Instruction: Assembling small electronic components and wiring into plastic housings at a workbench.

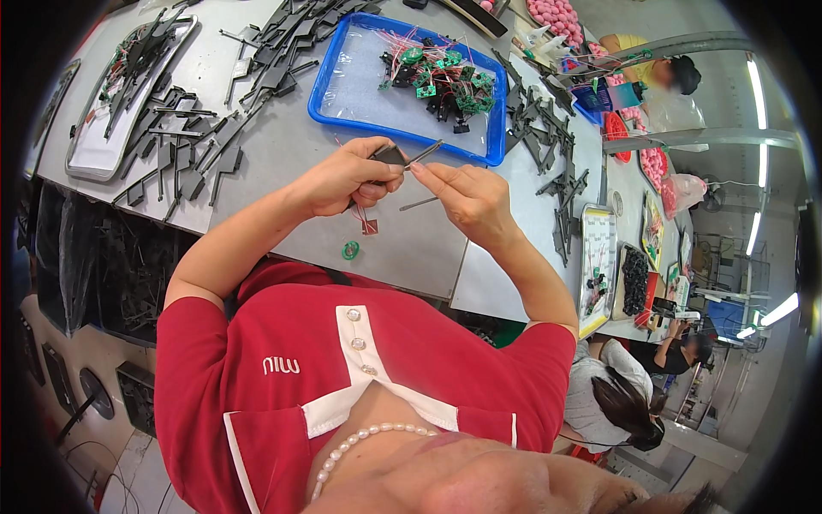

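Closed around a dark grey plastic housing (390, 156), my left hand (353, 178) holds it up over the near part of the table. A slim dark arm sticks out of the housing to the right. My right hand (469, 199) meets it there, thumb and finger pinched at the arm's base; what lies between the fingertips is too small to tell. A thin metal tool (419, 204) juts from under the right hand. Fine red wires hang below my left hand to a small reddish-brown square board (369, 227). A green ring-shaped part (350, 250) lies nearer me.
Beyond my hands stands a blue tray (321, 101) with green circuit boards and wires. Dark plastic parts (265, 77) spread left, more (556, 176) right. A white tray (94, 158) sits far left, a yellow-edged one (598, 224) right. Co-workers (612, 385) sit at the right.
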Available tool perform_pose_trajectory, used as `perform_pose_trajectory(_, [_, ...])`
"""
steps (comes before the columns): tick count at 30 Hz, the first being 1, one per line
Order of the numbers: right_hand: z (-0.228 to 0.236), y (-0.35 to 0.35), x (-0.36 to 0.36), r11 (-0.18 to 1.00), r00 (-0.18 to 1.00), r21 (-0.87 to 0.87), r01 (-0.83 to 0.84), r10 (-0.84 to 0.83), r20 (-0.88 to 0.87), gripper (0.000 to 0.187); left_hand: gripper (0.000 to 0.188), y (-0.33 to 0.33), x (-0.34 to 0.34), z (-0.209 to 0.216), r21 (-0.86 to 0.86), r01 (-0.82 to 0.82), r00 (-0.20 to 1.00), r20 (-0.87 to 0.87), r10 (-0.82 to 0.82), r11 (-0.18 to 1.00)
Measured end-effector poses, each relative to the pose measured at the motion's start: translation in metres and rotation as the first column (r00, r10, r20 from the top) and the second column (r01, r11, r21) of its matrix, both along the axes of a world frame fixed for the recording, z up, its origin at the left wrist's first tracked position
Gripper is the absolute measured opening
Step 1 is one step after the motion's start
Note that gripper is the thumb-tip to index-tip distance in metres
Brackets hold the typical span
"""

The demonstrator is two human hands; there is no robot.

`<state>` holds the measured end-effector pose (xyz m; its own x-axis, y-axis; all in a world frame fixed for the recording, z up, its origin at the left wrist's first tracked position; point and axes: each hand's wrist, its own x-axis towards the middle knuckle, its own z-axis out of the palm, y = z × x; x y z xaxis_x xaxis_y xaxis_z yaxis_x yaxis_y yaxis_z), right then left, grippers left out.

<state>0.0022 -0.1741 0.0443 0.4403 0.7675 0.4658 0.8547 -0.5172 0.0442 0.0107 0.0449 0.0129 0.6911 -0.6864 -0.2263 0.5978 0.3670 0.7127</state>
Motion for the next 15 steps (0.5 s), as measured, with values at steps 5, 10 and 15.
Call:
perform_pose_trajectory(5, [0.007,0.011,-0.014,0.995,0.997,-0.084,0.051,-0.046,0.056,0.039,0.01,-0.009,-0.006,-0.006,0.076,-0.072,0.993,0.095,0.064,0.995])
perform_pose_trajectory(10, [0.005,0.025,-0.021,0.937,0.976,-0.279,0.208,-0.181,0.122,0.039,0.013,-0.017,-0.009,-0.012,0.182,-0.214,0.954,0.25,0.165,0.96])
perform_pose_trajectory(15, [0.008,0.017,0.001,0.992,0.979,0.062,0.112,-0.1,-0.178,0.038,0.012,-0.006,-0.003,-0.006,0.067,-0.15,0.986,0.081,0.144,0.986])
